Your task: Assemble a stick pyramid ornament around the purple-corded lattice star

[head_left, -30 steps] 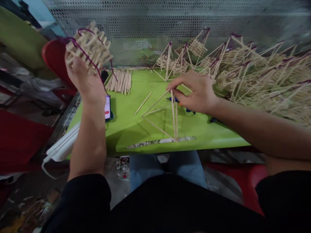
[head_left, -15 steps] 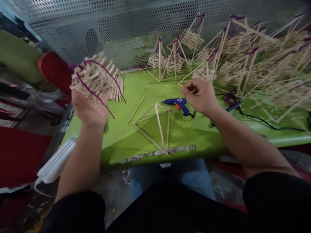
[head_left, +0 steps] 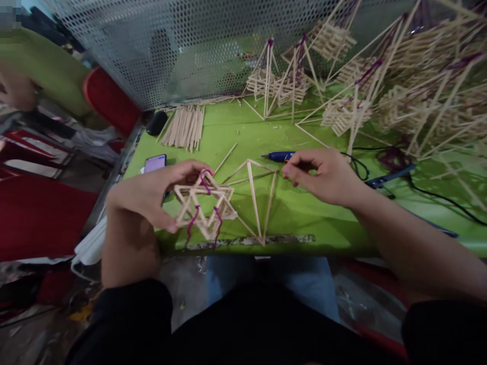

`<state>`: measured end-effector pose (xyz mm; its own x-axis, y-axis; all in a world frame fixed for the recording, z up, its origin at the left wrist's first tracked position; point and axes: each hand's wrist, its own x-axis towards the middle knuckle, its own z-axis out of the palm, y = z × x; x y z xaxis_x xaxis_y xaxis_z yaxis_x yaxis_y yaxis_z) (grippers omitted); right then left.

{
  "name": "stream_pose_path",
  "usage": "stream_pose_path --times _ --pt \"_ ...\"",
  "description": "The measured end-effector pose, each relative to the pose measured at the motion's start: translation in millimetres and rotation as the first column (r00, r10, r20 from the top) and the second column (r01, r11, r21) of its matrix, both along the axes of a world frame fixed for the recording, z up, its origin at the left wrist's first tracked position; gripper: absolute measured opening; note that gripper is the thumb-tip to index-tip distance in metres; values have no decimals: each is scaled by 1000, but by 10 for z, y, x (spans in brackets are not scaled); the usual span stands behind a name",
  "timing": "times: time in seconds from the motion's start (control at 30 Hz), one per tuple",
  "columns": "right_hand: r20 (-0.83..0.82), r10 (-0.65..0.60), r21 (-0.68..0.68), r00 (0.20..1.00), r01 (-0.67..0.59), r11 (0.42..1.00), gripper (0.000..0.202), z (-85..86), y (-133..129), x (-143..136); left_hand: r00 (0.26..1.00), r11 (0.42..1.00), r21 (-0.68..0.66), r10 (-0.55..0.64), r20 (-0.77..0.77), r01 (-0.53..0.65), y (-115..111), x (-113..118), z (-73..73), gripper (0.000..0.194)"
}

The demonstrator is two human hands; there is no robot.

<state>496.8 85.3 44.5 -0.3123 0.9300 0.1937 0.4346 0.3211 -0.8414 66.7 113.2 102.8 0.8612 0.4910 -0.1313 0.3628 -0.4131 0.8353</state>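
Note:
My left hand (head_left: 152,197) grips a star-shaped basket of stacked wooden sticks (head_left: 205,197), thumb in front and fingers behind. Three purple yarn ends hang from it. Just right of it, a triangular stick frame (head_left: 251,203) stands on the green table, partly covered by the basket. My right hand (head_left: 319,175) is closed, thumb and fingertips pinched together, at the frame's right corner. Whatever the pinch holds, if anything, is too small to make out. Behind that hand lies a blue glue gun (head_left: 279,156), its handle hidden.
Several finished stick hangers (head_left: 266,83) crowd the back and right of the green table (head_left: 243,134). A bundle of loose sticks (head_left: 184,126), a black mouse-like object (head_left: 157,123) and a phone (head_left: 155,163) lie left. Blue-handled scissors (head_left: 391,177) and a black cord are at right.
The basket in my left hand has come down and right, turning its star outline toward me. My right hand has lowered slightly, now covering the glue gun's handle. The view has shifted.

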Motion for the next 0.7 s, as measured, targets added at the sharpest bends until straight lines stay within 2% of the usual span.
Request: stream_pose_path --times 0.13,0.2,0.33,0.47,0.6,0.7 --pt "52 175 -115 983 -169 979 29 -54 -71 -136 941 971 190 193 -279 -143 -162 252 5 133" --pt "27 229 -184 973 -221 958 25 -105 -87 -195 892 938 271 302 -337 -215 -309 387 -4 131" --pt "-169 267 -260 949 -305 916 16 -257 -89 -278 846 888 336 421 -327 -313 -543 600 -29 126" --pt "-400 245 -403 883 -410 818 32 -354 -133 -333 832 859 370 469 -296 -353 -682 742 -50 122" --pt "-455 225 -531 862 -465 708 49 -340 -205 -369 837 833 421 487 -249 -359 -777 831 -55 113" --pt "-492 179 -560 852 -467 684 48 -326 -233 -394 838 811 459 500 -221 -363 -824 867 -63 114"
